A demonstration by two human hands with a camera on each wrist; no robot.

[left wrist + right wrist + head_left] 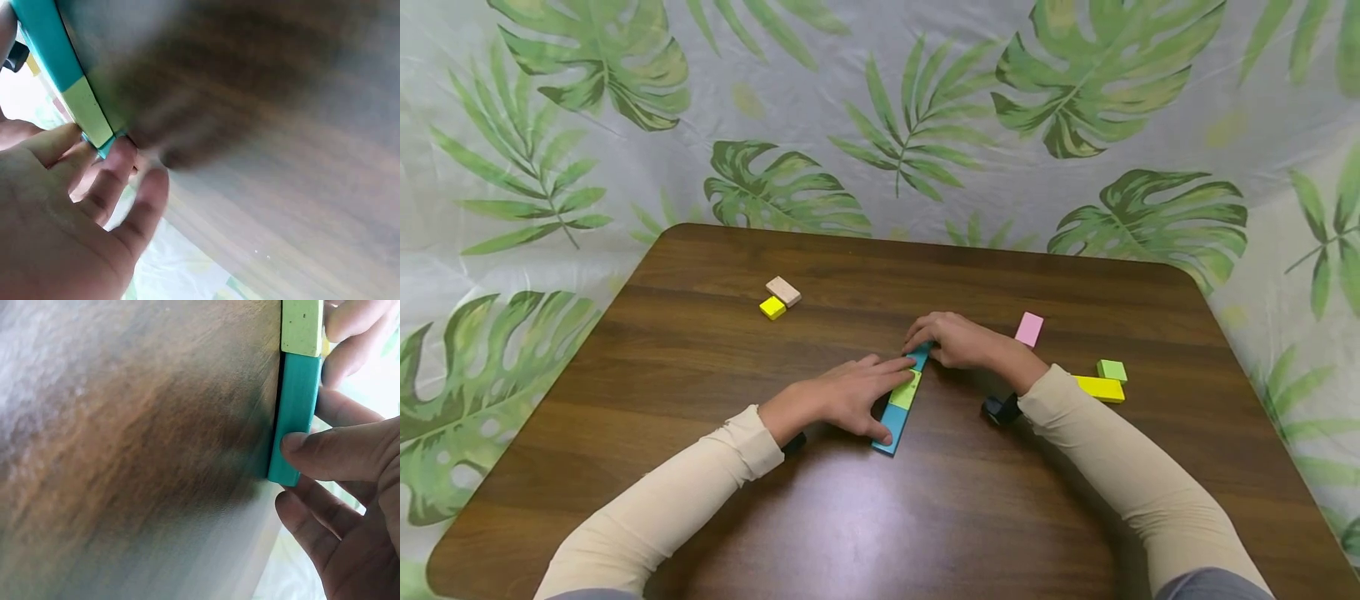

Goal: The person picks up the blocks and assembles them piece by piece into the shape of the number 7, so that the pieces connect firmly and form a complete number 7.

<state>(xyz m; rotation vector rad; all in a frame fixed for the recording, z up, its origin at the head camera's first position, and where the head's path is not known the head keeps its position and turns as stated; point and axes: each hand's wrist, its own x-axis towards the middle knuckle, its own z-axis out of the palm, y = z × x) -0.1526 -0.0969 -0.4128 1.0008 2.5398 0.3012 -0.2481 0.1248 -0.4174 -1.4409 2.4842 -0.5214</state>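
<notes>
Fingers nearly straight, rests the left hand on a blue-green-blue block row; pinches its far blue block in the right hand's fingers. Has a long yellow block and pink block right of both hands' fingers, wooden block left, small green block right, small yellow block left.

Blue-green-blue block row, seemingly straight.

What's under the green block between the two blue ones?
The lime-green block appears to rest on the brown wood-grain tabletop, which shows along its side. Its underside and the patch directly beneath are covered, so neither is visible.
</notes>
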